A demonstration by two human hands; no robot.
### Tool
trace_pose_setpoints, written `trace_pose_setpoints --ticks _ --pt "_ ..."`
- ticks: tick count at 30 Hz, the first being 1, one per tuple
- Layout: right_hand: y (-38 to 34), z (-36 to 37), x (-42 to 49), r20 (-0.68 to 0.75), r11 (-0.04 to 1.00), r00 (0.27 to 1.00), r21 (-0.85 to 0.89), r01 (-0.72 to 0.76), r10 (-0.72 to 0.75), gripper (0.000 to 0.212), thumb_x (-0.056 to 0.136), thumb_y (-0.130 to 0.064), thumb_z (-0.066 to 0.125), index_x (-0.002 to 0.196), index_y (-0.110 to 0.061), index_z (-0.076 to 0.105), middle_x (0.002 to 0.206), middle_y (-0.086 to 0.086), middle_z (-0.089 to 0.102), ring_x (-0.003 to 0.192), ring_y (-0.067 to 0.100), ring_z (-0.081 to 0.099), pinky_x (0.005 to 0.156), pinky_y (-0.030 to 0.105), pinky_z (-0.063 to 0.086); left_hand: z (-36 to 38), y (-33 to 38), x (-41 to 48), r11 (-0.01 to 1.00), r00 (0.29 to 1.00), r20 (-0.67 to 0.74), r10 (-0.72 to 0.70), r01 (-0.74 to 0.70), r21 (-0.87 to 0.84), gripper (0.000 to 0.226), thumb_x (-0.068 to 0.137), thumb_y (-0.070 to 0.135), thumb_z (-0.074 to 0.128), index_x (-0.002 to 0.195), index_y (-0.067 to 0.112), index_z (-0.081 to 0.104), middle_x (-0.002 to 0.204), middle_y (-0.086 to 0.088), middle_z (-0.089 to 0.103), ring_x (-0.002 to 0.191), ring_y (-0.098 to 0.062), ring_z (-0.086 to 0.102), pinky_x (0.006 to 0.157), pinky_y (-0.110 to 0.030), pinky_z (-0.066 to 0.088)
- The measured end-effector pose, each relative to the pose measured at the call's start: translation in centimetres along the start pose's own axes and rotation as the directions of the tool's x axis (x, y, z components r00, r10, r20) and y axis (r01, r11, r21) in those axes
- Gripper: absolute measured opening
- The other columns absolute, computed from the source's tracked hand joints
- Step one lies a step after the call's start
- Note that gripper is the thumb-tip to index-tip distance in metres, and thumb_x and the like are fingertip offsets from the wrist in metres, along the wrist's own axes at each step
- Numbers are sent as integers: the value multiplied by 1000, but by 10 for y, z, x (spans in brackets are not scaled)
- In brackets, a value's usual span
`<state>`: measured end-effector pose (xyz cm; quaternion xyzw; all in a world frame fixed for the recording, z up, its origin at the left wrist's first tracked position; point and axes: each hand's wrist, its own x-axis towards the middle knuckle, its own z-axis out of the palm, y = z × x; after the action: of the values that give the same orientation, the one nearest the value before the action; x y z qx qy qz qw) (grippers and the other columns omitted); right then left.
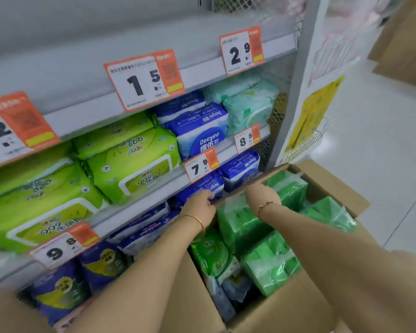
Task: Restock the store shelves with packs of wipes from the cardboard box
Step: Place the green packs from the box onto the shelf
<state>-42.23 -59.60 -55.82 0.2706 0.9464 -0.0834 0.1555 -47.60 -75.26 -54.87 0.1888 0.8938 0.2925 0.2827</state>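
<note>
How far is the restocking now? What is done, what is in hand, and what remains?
Done: the shelves look well filled with wipes. In hand: the left hand touches a blue pack on a lower shelf, and the right hand reaches onto the green packs in the box; neither grip is clear. Left: the box holds many green packs.

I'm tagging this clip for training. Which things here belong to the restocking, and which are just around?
Job: cardboard box; green wipe packs in it; store shelf.
Just around: price tag; yellow poster; wire basket; brown cartons on the far floor.
</note>
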Motion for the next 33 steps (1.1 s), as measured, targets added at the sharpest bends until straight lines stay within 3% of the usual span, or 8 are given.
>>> trace_pose_setpoints --ticks 5,9,14,17,24,27,30,33 --pt "3 -31 -19 -45 990 993 -85 108 -112 27 93 -5 43 114 -3 59 117 16 61 108 35 60 86 41 49 -4 9 -29 999 999 -7 34 -34 -2 49 87 17 58 134 10 43 134 -13 51 120 -29 53 101 -33 42" --pt "3 -44 -41 -144 969 968 -166 182 -206 21 88 3 47 103 -3 60 110 17 63 101 34 62 80 40 51 -17 14 -40 990 991 -17 133 -133 -45 87 63 37 78 136 12 37 131 -11 52 116 -26 54 102 -42 45" --pt "-25 -94 -66 -237 942 912 -52 332 -335 15 89 0 46 96 -2 59 109 20 62 98 33 61 77 34 46 -44 10 -76 984 984 -22 177 -177 24 101 67 36 80 146 17 21 151 -6 28 138 -22 31 115 -37 29" --pt "-52 -118 -92 -394 874 815 57 483 -424 16 91 -8 47 93 -3 62 102 18 64 97 32 59 80 35 44 -69 1 -100 979 970 -136 201 -197 40 111 66 33 82 148 17 10 153 -8 19 142 -23 21 114 -36 24" --pt "-123 -152 -149 -606 717 665 213 664 -437 16 91 -10 53 94 0 65 96 14 67 90 26 59 76 28 43 -140 -14 -174 970 861 -464 206 -241 -16 92 51 38 87 129 24 40 128 -3 47 120 -21 47 104 -39 40" --pt "-143 -172 -164 -664 636 600 235 735 -447 17 90 -10 54 92 0 67 88 8 66 81 22 58 71 25 42 -163 -5 -205 959 773 -604 192 -278 -50 84 55 34 86 127 19 47 119 6 48 113 -12 46 102 -27 37" --pt "-157 -188 -177 -675 487 566 334 807 -474 11 87 -7 58 90 -5 69 77 -2 60 71 16 56 71 22 43 -189 7 -231 959 710 -693 127 -266 -96 69 60 27 85 119 17 51 118 1 56 106 -15 53 90 -24 42" --pt "-169 -203 -186 -664 363 537 397 843 -521 17 87 -9 60 102 -12 67 91 0 64 62 12 60 65 24 52 -211 17 -257 932 696 -717 50 -290 -217 55 60 18 85 105 19 52 106 0 59 89 -15 57 74 -27 48"
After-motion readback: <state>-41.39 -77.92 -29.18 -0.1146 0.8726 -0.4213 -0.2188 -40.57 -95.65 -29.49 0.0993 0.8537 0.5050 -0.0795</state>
